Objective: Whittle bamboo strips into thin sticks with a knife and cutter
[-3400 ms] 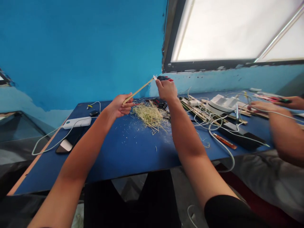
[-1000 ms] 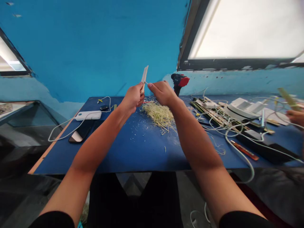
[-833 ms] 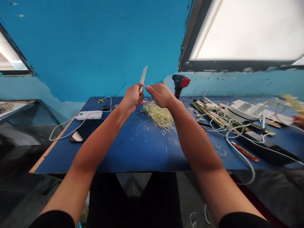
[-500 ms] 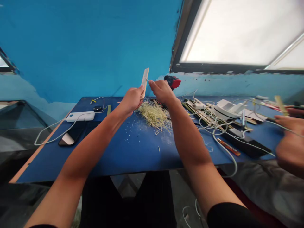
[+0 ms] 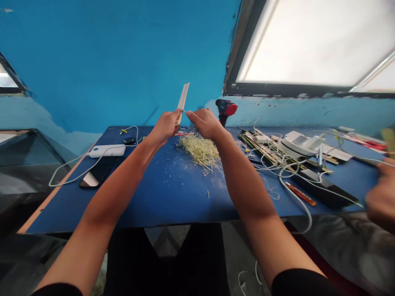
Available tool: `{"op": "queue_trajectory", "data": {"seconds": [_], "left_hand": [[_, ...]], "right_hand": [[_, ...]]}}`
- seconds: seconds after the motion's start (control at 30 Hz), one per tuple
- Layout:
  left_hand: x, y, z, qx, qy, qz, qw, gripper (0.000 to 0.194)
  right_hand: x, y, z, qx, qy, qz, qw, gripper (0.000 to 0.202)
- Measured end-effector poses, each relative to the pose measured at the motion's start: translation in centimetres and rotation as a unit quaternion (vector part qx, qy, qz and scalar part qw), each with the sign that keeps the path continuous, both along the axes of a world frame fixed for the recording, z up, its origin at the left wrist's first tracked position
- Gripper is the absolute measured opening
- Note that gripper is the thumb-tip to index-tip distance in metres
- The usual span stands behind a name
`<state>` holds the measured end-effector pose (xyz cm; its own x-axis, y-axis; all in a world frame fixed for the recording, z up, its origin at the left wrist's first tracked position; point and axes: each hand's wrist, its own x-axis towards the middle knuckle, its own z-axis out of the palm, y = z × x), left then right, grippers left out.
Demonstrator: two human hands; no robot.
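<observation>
My left hand (image 5: pixel 166 126) is wrapped round the lower part of a pale flat strip (image 5: pixel 184 96), which points up and leans slightly right. My right hand (image 5: pixel 204 122) is closed on a thin tool (image 5: pixel 184 111); its tip meets the strip's edge just above my left fingers. Most of the tool is hidden in my right hand, so its kind cannot be made out. Below both hands a heap of pale green shavings (image 5: pixel 200 151) lies on the blue table (image 5: pixel 173 197).
A drill (image 5: pixel 226 109) stands behind my right hand. Left lie a white power bank (image 5: pixel 107 150) and a phone (image 5: pixel 94 174). Right are tangled cables, bamboo strips, a white device (image 5: pixel 300 144) and an orange cutter (image 5: pixel 300 193). Another person's hand (image 5: pixel 382 197) is at the right edge.
Both my hands have shifted slightly left in view with the strip. The tool's tip is now lower on the strip, nearer my left fingers. The other person's hand has moved towards the right edge.
</observation>
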<state>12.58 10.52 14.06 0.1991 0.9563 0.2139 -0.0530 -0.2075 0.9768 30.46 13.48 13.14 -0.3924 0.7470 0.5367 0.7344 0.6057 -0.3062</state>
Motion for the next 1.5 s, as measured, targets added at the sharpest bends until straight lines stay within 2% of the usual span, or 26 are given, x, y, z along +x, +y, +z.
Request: {"op": "queue_trajectory", "data": {"seconds": [0.17, 0.3, 0.43, 0.6, 0.8, 0.9, 1.0, 1.17, 1.5], "left_hand": [[0.1, -0.5, 0.0, 0.012, -0.003, -0.017, 1.000, 0.064], [0.9, -1.6, -0.1, 0.012, 0.022, -0.065, 0.998, 0.061], [1.2, -2.0, -0.1, 0.036, 0.041, -0.086, 0.995, 0.060], [-0.1, -1.0, 0.2, 0.052, 0.042, -0.066, 0.996, 0.054], [-1.1, 0.1, 0.0, 0.029, 0.007, -0.099, 0.995, 0.013], [-0.9, 0.2, -0.2, -0.006, -0.026, -0.093, 0.995, 0.017], [-0.7, 0.1, -0.2, -0.015, -0.062, -0.056, 0.996, 0.023], [-0.4, -0.5, 0.2, -0.039, -0.062, -0.016, 0.997, 0.041], [-0.2, -1.0, 0.2, -0.033, -0.022, -0.049, 0.998, 0.050]], "right_hand": [[0.2, 0.8, -0.4, 0.040, 0.023, -0.046, 0.998, 0.071], [2.8, 2.4, -0.8, 0.045, 0.092, -0.097, 0.990, 0.074], [4.3, 2.6, -0.5, 0.060, 0.133, -0.088, 0.985, 0.076], [1.5, 0.6, 0.2, 0.059, 0.110, -0.068, 0.990, 0.077], [0.0, -0.6, 0.3, 0.081, 0.054, -0.052, 0.994, 0.074], [-0.3, -0.9, 0.3, 0.089, 0.024, -0.059, 0.994, 0.066], [-0.9, -1.3, 0.3, 0.090, -0.013, -0.085, 0.992, 0.058], [-1.2, -1.5, 0.4, 0.095, -0.037, -0.135, 0.985, 0.056], [1.5, -0.4, 0.9, 0.113, 0.033, -0.144, 0.983, 0.065]]}}
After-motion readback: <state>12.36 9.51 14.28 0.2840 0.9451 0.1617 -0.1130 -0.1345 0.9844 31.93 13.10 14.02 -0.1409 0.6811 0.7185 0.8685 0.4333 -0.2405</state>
